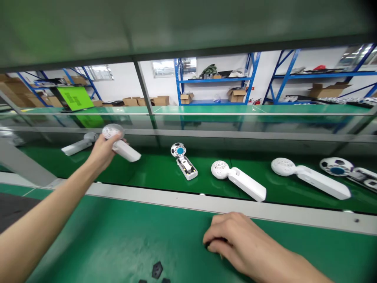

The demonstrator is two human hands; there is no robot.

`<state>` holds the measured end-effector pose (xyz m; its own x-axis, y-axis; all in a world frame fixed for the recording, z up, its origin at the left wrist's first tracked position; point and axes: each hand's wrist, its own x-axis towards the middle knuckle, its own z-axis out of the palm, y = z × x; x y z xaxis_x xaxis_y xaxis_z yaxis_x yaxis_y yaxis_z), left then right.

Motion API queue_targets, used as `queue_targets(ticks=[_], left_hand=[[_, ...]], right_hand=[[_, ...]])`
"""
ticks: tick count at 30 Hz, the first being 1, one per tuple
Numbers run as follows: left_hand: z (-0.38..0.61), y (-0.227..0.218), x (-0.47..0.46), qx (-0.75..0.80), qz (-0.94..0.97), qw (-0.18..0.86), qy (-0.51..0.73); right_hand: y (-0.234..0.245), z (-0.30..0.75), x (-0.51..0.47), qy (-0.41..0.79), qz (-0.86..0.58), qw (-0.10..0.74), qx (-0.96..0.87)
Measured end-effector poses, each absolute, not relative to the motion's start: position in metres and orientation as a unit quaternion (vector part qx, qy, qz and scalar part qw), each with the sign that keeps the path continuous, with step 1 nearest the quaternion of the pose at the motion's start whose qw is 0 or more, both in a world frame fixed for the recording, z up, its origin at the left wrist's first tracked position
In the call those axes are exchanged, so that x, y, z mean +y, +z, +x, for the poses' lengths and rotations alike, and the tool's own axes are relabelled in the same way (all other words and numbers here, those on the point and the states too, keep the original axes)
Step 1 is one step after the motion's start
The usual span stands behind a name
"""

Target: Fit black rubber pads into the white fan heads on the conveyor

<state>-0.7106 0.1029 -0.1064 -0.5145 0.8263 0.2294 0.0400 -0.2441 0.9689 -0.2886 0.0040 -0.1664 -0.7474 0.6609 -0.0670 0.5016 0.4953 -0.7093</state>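
Note:
Over the green conveyor belt, my left hand (103, 151) is closed on a white handheld fan (126, 150) by its round, caged head; the handle points down to the right. My right hand (235, 239) rests low over the green worktop, thumb and fingers pinched around a small black piece (207, 245) that is mostly hidden. Near the bottom edge lies a black pentagon piece (157, 270), with more black pieces partly cut off below it. On the belt between my hands is a fan with a football-patterned head and exposed handle insides (184, 161).
More white fans (247, 184) (310, 179) lie along the belt to the right, and another fan (79, 144) lies behind my left hand. A pale metal rail (165, 199) separates belt and worktop. Overhead hangs a shelf (188, 27); blue racks (215, 80) stand behind.

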Motion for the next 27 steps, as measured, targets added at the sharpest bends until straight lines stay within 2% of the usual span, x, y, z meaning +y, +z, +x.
queue_targets(ticks=[4,9,14,21,27], left_hand=[[-0.619,-0.1,0.072,0.504,0.374,0.379,0.68],[-0.514,-0.113,0.035,0.448,0.39,0.504,0.626],[-0.468,-0.123,0.011,0.426,0.473,0.516,0.573],[-0.471,-0.127,0.004,0.425,0.506,0.506,0.555],[-0.484,-0.112,0.001,0.443,0.59,0.47,0.484]], right_hand=[[-0.16,-0.293,0.008,0.464,-0.387,0.142,-0.784],[-0.127,-0.284,0.019,0.634,-0.358,0.319,-0.607],[-0.107,-0.28,0.019,0.678,-0.308,0.41,-0.527],[-0.115,-0.285,0.02,0.678,-0.304,0.422,-0.52],[-0.109,-0.285,0.02,0.664,-0.315,0.429,-0.526]])
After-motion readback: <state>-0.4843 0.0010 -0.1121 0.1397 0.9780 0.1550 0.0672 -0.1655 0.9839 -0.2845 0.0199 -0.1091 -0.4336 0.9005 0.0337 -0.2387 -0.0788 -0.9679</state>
